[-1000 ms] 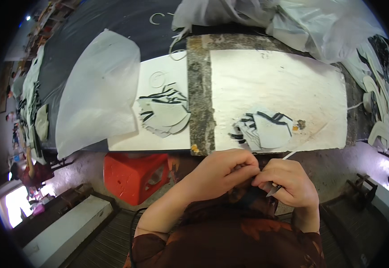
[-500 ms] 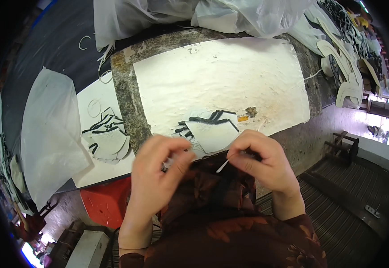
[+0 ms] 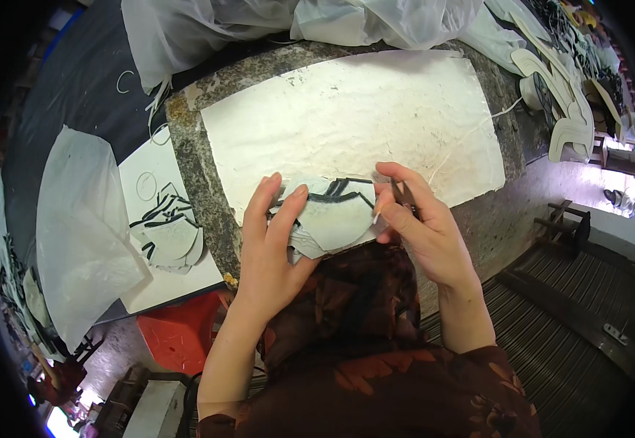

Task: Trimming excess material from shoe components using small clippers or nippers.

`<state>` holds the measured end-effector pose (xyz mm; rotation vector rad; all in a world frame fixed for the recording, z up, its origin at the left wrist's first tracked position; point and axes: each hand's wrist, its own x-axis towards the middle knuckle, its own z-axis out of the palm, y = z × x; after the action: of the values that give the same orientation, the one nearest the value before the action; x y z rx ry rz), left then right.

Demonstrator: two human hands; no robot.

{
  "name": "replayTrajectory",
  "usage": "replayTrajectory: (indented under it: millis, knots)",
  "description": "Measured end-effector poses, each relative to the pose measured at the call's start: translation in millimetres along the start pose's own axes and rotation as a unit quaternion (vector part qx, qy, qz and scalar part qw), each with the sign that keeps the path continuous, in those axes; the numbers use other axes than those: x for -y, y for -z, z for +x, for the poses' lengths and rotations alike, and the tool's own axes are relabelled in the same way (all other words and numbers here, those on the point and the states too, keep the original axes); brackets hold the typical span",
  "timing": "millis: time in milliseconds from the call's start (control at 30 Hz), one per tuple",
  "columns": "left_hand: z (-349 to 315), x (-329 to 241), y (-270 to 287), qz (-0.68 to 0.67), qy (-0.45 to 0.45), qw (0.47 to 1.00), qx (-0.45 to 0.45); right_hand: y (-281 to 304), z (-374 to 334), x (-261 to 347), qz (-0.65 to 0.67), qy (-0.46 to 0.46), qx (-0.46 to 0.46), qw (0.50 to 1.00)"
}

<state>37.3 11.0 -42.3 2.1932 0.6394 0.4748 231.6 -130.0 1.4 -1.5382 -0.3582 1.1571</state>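
Observation:
A stack of pale grey-white cut pieces with black-edged rims (image 3: 338,223) lies at the near edge of the white sheet (image 3: 339,109). My left hand (image 3: 272,244) reaches round the stack's left side, its fingers apart and touching the pieces. On the right side, my right hand (image 3: 427,230) has its fingers curled close to the stack's edge. A short thin white strip (image 3: 377,217) pokes out at its thumb tip; the rest of the strip is hidden by the fingers.
More black-edged pieces (image 3: 171,237) sit on a white board at left, beside a plastic sheet (image 3: 84,226). Plastic bags (image 3: 215,36) cover the far side. A spool (image 3: 535,95) with white cord and pale cut shapes (image 3: 571,139) stand at right. A red stool (image 3: 179,336) is below.
Both hands have moved forward, from above my lap to the two sides of the stack. My left fingers have spread against it. The orange item on the sheet is now hidden from view.

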Motion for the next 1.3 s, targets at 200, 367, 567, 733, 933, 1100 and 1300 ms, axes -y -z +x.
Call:
replayTrajectory:
  millis: [200, 367, 567, 733, 933, 1100, 1300]
  knots:
    - [25.7, 9.7, -1.5, -0.033, -0.008, 0.999, 0.011, -11.4, 20.9, 4.3, -0.053, 0.023, 0.038, 0.998]
    - [65.9, 20.2, 7.4, -0.032, -0.036, 0.999, -0.004, -22.0, 48.9, 10.3, -0.026, 0.075, 0.009, 0.997]
    - [63.5, 8.8, 17.4, 0.045, -0.037, 0.998, 0.021, -21.3, 52.2, 4.5, -0.156, 0.173, -0.029, 0.972]
    - [53.5, 4.3, 19.5, 0.057, -0.084, 0.995, -0.022, -28.1, 47.9, 7.2, -0.058, 0.192, -0.038, 0.979]
    - [42.3, -20.3, 31.4, 0.019, -0.119, 0.991, -0.064, -27.5, 23.6, 23.2, -0.016, 0.218, -0.035, 0.975]
    - [-14.9, -20.2, 24.1, -0.015, -0.048, 0.999, 0.005, -27.3, -2.7, 1.6, -0.022, 0.075, 0.005, 0.997]
    - [-26.0, -4.0, 20.3, 0.033, 0.015, 0.998, 0.052, -33.9, 1.8, -25.5, -0.272, 0.174, -0.007, 0.946]
